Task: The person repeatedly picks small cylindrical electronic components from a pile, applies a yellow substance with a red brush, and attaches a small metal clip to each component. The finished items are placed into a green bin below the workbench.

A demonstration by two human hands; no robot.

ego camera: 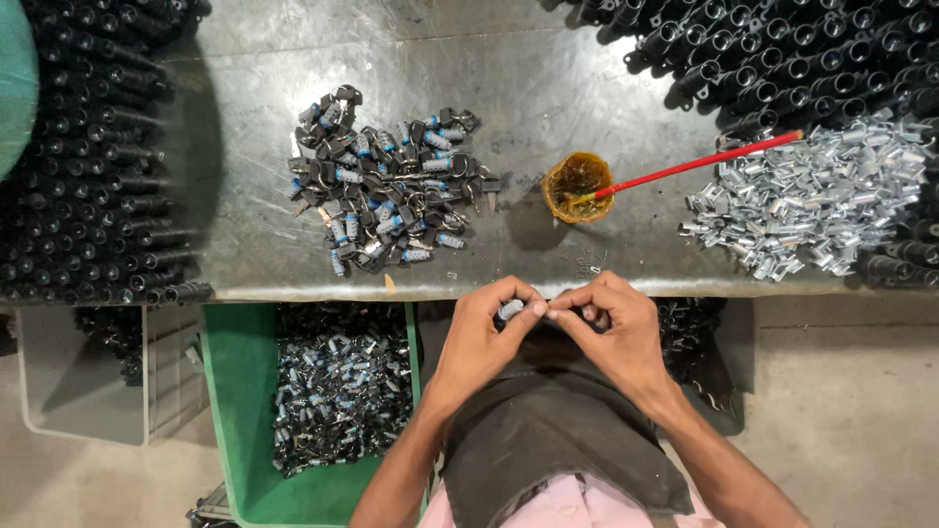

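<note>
A small lock cylinder is pinched between the fingertips of the left hand and the right hand, both closed on it just below the near edge of the metal table. It is judged light, rigid and possibly greasy, best gripped round its barrel. Left of the hands, a green bin of like parts is seen. On the table beyond, a heap of cylinders with keys, an amber grease pot with a red stick, and silver sleeves are laid out.

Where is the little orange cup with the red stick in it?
In the head view, the orange cup sits on the metal table, right of centre, between the pile of small lock parts and the heap of shiny metal clips.
</note>
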